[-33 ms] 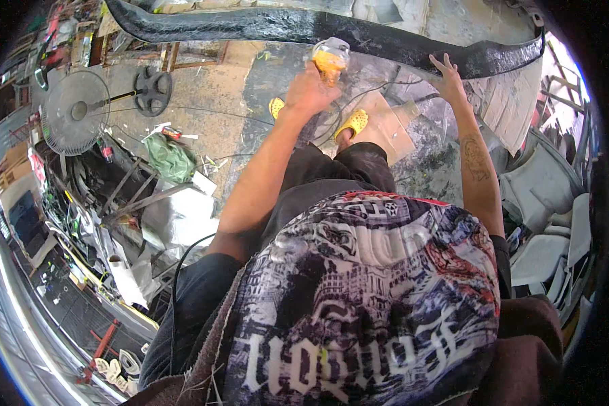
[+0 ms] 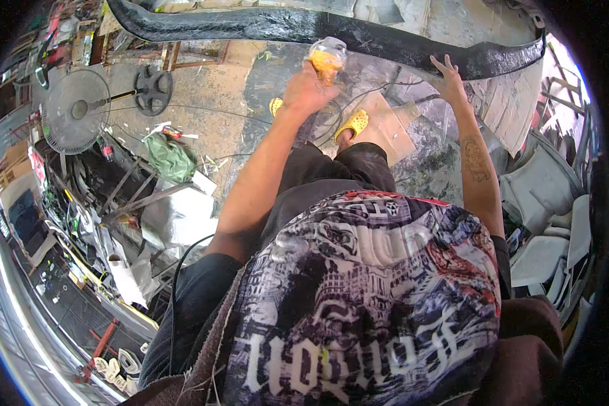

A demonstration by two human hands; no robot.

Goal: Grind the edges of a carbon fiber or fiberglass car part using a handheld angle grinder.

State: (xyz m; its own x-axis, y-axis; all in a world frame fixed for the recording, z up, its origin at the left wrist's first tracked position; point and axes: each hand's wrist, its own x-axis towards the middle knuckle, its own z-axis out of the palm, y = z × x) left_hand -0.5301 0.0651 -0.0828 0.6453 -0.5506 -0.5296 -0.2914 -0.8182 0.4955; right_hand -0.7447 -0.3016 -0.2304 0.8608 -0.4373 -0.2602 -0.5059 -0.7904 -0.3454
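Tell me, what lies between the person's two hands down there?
In the head view, left hand and right hand are apart; between them show grey floor, thin cables and the long black part.

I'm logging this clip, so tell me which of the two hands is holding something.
The left hand: it grips a clear plastic container with yellow-orange contents. The right hand holds nothing; it lies open, fingers spread, against the long black panel.
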